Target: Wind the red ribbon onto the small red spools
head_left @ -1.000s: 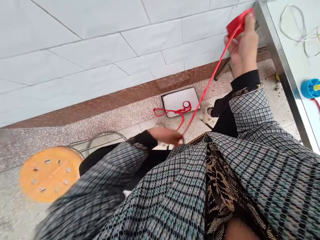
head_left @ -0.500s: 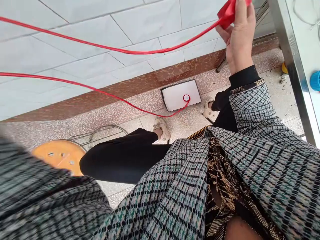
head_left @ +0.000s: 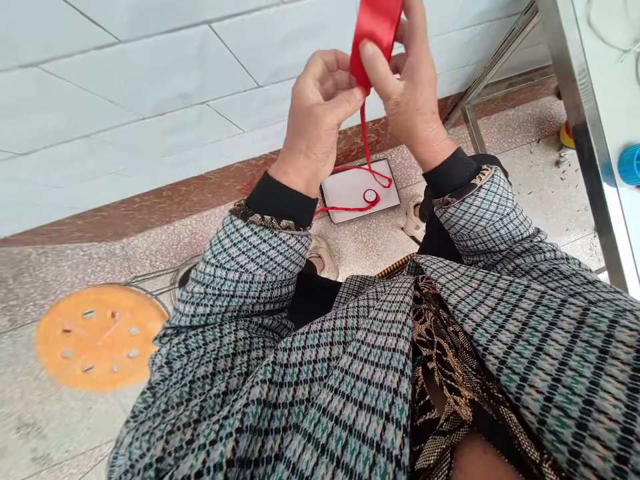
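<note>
Up at far centre, left hand (head_left: 320, 113) and right hand (head_left: 411, 100) meet, each grip pinching the red ribbon (head_left: 375, 27); its strand drops to a spool (head_left: 371, 196) in a white tray (head_left: 345, 193) on the floor (head_left: 370, 243).

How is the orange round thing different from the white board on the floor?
The orange disc is round with small marks; the white board is rectangular and plain, with a dark edge. Only the white board, not the orange disc, holds a red spool, whose ribbon runs up to the left hand and right hand. Both lie low near the floor.
</note>
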{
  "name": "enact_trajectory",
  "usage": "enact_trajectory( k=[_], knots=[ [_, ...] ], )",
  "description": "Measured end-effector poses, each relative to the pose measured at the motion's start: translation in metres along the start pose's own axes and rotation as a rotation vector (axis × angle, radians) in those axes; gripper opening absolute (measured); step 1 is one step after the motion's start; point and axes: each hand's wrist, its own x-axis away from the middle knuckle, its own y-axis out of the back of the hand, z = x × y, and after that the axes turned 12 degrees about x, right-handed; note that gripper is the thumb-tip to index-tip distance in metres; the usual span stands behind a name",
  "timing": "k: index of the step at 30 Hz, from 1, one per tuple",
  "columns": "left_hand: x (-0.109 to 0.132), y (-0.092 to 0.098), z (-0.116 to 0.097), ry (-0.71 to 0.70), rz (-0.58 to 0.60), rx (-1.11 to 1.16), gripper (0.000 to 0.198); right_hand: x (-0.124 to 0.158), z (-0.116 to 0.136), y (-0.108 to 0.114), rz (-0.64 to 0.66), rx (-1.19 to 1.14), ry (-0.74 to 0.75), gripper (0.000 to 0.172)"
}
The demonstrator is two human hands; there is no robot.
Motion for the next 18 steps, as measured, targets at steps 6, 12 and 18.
enact_trajectory(
  k=[6,12,18],
  knots=[
    [0.024,0.009,0.002,0.277,-0.162,0.199,0.018,-0.001,-0.003,-0.029,-0.193,0.169,0.199,0.061],
    [0.03,0.012,0.014,0.072,-0.175,0.107,0.042,-0.007,-0.006,-0.044,-0.135,0.308,0.176,0.053],
    [0.032,0.021,0.045,-0.207,-0.337,-0.136,0.042,-0.006,-0.011,-0.056,-0.064,0.033,0.106,0.055]
  ],
)
